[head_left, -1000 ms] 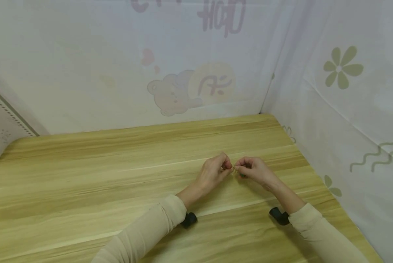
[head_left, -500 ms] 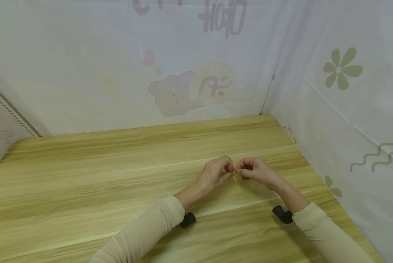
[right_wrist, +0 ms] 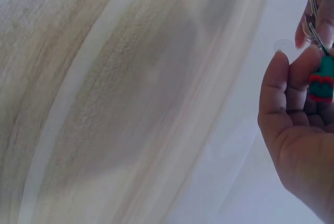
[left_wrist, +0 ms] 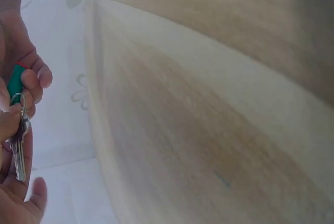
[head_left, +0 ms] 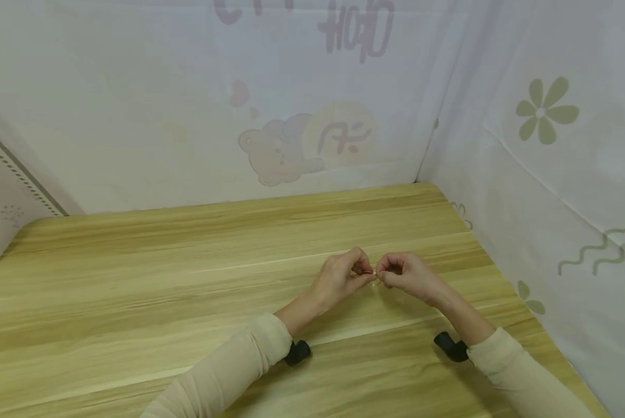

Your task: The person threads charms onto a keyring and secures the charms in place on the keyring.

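Just above the table, in the head view, my left hand [head_left: 338,277] and right hand [head_left: 414,280] meet fingertip to fingertip. Between them is a bunch of keys; the left wrist view shows metal keys [left_wrist: 20,153] hanging down along the left hand's fingers. Thumb and fingers of the left hand pinch the keys near a metal key ring [left_wrist: 19,98]. A green and red key fob [right_wrist: 321,83] sits against the curled fingers of my right hand, whose fingertips pinch at the ring. The fob is hidden in the head view.
Below lies a wood-grain table [head_left: 161,278]. Pale printed curtains [head_left: 134,116] stand behind it and along its right side. A black fitting [head_left: 297,352] shows under the left wrist, and another black fitting [head_left: 450,347] under the right.
Both hands have shifted slightly to the right and nearer, staying together. The green and red fob, glimpsed under the right hand a second ago, is no longer visible in the head view.
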A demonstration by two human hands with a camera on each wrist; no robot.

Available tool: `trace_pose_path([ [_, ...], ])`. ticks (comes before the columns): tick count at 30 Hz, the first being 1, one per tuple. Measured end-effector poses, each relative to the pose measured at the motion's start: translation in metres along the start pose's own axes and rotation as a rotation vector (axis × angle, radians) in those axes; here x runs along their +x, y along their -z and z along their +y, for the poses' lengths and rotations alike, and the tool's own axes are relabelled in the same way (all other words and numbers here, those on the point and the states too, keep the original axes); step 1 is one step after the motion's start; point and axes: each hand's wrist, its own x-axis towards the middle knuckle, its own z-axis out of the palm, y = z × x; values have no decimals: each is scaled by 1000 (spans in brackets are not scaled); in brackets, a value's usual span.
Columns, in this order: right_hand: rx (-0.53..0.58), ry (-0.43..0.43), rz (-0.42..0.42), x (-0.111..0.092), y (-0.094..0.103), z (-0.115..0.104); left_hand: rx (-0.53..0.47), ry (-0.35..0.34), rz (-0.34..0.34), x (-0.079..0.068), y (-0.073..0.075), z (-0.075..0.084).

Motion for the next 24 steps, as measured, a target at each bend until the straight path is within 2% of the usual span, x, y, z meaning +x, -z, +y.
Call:
trace_pose_path([
  [6,-12,12,69,-2,-2,0,-1,66,14,0,2,5],
  [9,14,10,70,-3,-2,0,10,90,29,0,3,7],
  [15,107,-41,-19,-3,3,-1,13,89,0,0,7,11],
  [24,82,-20,-171,-3,11,-3,-17,50,-108,1,13,12],
])
